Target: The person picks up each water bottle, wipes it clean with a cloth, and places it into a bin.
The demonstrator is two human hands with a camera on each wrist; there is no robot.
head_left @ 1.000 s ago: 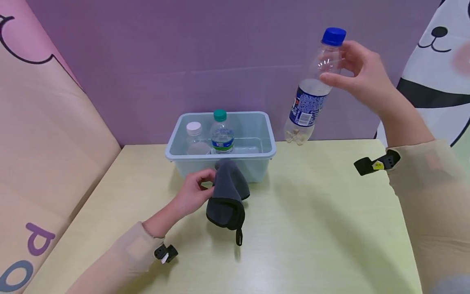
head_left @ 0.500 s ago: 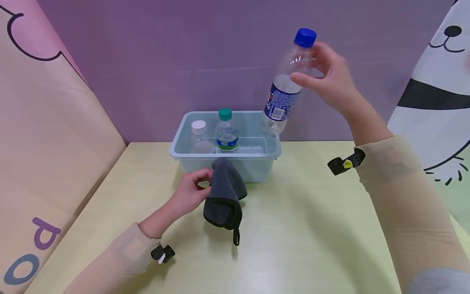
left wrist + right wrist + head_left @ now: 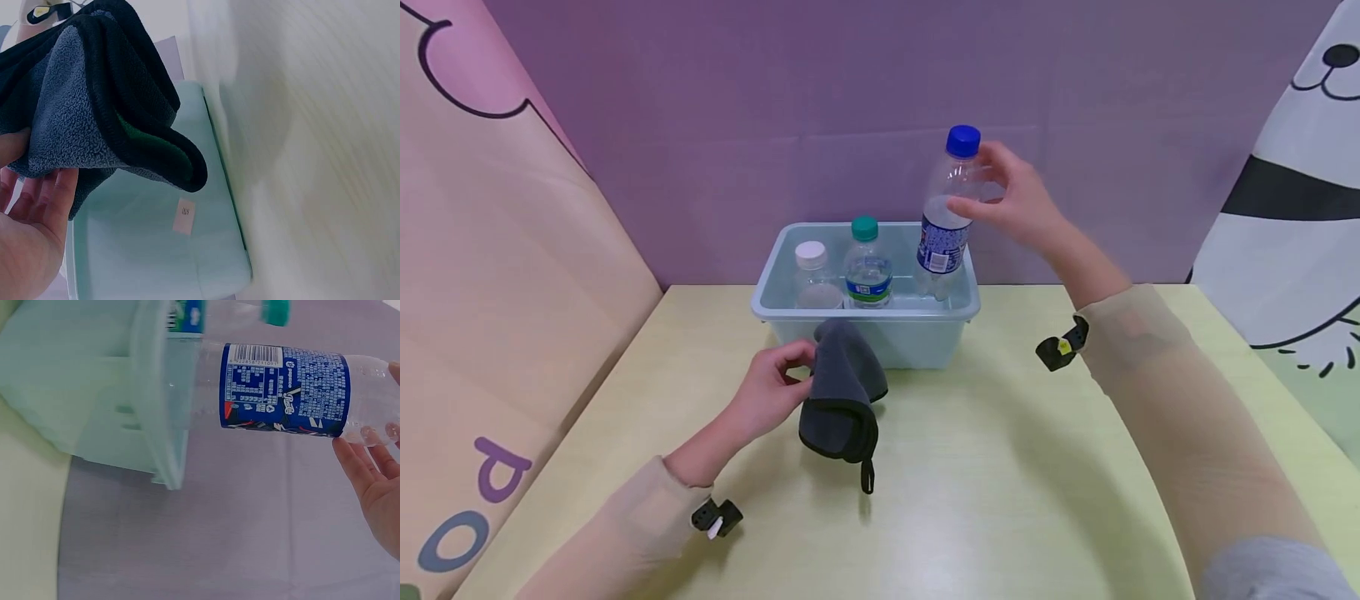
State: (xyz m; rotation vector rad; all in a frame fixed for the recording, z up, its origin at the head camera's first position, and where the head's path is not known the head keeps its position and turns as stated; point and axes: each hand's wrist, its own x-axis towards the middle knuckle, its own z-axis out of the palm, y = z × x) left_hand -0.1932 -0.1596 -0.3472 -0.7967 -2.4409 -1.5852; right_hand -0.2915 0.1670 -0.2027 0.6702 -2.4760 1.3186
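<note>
My right hand [image 3: 1011, 196] grips a clear plastic bottle [image 3: 943, 246] with a blue cap and blue label by its upper part. The bottle's base is inside the right end of a light blue plastic bin [image 3: 895, 342]; whether it touches the floor of the bin I cannot tell. In the right wrist view the bottle [image 3: 284, 390] passes over the bin's rim. My left hand [image 3: 771, 387] pinches a folded dark grey cloth [image 3: 842, 392] with black edging and a hanging loop, held in front of the bin. The left wrist view shows the cloth [image 3: 94, 94] between thumb and fingers.
Inside the bin stand a white-capped bottle [image 3: 814, 279] at the left and a green-capped bottle [image 3: 868, 271] in the middle. The bin sits at the back of a pale wooden table [image 3: 970, 483], close to a purple backdrop [image 3: 722, 125].
My right hand has carried the blue-capped bottle left and down, from right of the bin to inside its right end. The left hand still holds the cloth in nearly the same place.
</note>
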